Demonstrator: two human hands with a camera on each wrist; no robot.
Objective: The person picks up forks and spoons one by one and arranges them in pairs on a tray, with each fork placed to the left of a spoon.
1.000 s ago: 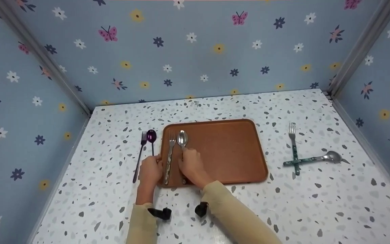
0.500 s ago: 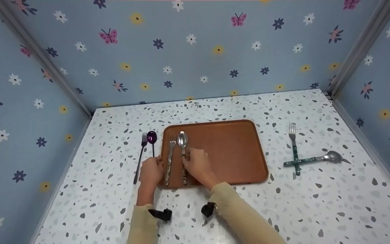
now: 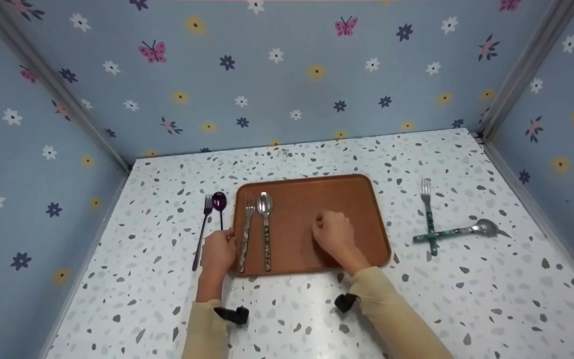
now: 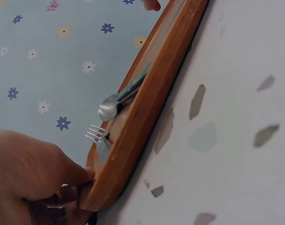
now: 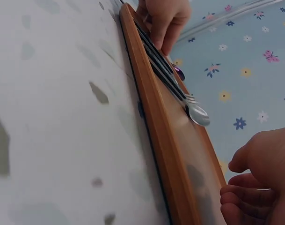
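Note:
A brown tray (image 3: 312, 224) lies on the table, and my left hand (image 3: 218, 252) grips its left rim, thumb on top in the left wrist view. On the tray's left side lie a fork (image 3: 246, 229) and a spoon (image 3: 265, 224) with speckled handles, side by side and apart. My right hand (image 3: 336, 232) hovers over the right half of the tray. Its fingers are loosely curled and hold nothing, as the right wrist view shows. Left of the tray, close to my left hand, are a purple spoon (image 3: 219, 202), its handle partly hidden by that hand, and a dark purple fork (image 3: 201, 234).
Right of the tray, a green-handled fork (image 3: 427, 209) and a green-handled spoon (image 3: 481, 228) lie crossed on the speckled white table (image 3: 317, 309). Flower-patterned walls (image 3: 267, 80) enclose the back and both sides.
My right hand has let go of the speckled-handled spoon and moved right across the tray. The spoon stays beside the fork. My left hand keeps its grip on the tray rim.

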